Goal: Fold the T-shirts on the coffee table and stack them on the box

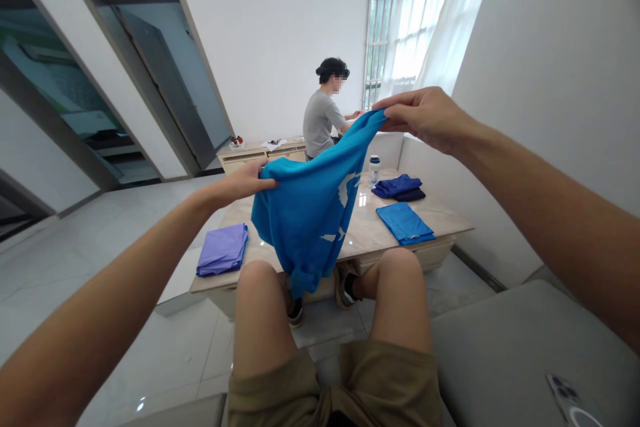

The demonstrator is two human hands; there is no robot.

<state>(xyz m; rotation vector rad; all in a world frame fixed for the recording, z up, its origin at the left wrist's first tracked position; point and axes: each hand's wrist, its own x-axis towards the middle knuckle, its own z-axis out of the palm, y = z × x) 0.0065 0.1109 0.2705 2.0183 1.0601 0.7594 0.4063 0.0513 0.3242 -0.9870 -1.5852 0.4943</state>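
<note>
A bright blue garment point(310, 207) with white bird-like prints hangs in the air between my hands, over the near edge of the low table. My left hand point(247, 183) pinches its upper left corner. Higher up and to the right, my right hand point(423, 117) grips the other corner, so the top edge slopes upward. The lower part droops in folds between my knees. I cannot tell which kind of garment it is. A folded purple cloth point(223, 248) lies on the table at the left, and a folded blue cloth point(404, 222) at the right.
The marble-patterned table point(360, 240) stands before my knees. Dark blue folded clothes point(399, 187) and a clear bottle point(374, 171) are towards its back right. Beyond, a person point(323, 113) in grey sits by a cabinet point(260, 155). A phone point(573, 400) lies on the grey seat point(510, 340).
</note>
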